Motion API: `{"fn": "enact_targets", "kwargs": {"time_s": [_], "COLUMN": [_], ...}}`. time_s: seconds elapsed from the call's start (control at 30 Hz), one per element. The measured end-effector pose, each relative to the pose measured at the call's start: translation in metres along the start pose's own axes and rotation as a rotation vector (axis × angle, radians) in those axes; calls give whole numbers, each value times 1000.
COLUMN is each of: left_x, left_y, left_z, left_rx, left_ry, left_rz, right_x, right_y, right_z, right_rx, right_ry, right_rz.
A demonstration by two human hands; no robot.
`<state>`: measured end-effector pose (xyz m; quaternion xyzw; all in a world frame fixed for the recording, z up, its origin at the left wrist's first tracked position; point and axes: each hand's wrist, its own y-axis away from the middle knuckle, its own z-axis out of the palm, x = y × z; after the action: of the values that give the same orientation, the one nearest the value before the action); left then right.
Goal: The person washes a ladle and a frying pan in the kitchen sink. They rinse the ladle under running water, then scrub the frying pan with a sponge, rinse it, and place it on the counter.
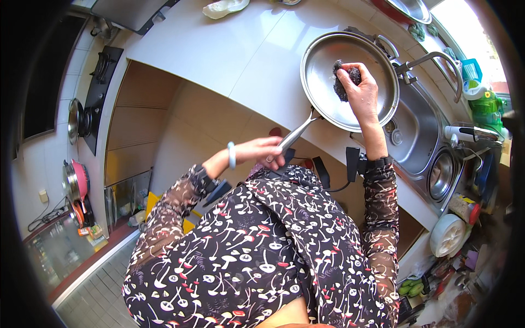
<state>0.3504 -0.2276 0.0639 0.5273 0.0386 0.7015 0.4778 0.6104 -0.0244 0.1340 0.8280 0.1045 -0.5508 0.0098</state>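
A wide stainless steel pan (pixel 318 67) rests at the counter's edge beside the sink, its long metal handle pointing towards my body. With my right hand (pixel 361 86) I grip a dark scouring pad (pixel 340 88) over the inside of the pan. My left hand (pixel 266 152), with a pale bangle at the wrist, is at the handle (pixel 297 132), its fingers around the end part. How tightly they close on it is partly hidden.
A steel sink (pixel 422 110) with a curved faucet (pixel 434 55) lies right of the pan. A metal bowl (pixel 441 174) sits in the smaller basin. A pale piece of food (pixel 225 8) lies on the far counter. A stove (pixel 96 102) stands at the left.
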Motion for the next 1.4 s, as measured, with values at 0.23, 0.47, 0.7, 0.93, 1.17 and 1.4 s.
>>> {"fn": "enact_targets", "kwargs": {"time_s": [0.23,0.47,0.7,0.93,1.17,1.4], "left_x": [-19,39,56,64,68,64], "left_y": [61,32,-56,-77,-71,-79], "left_z": [41,61,1,0,-17,-44], "left_rx": [233,985,235,285,304,296], "left_ry": [-1189,-1047,-53,-202,-504,-740], "left_rz": [-101,491,100,13,22,132], "right_x": [20,39,45,42,48,60], "right_y": [-11,4,-12,-54,-75,-97], "right_z": [5,22,73,102,91,97], "right_rx": [-26,-193,-435,-221,-562,-339], "right_ry": [-20,153,439,360,421,343], "right_rz": [22,7,-95,-102,185,209]}}
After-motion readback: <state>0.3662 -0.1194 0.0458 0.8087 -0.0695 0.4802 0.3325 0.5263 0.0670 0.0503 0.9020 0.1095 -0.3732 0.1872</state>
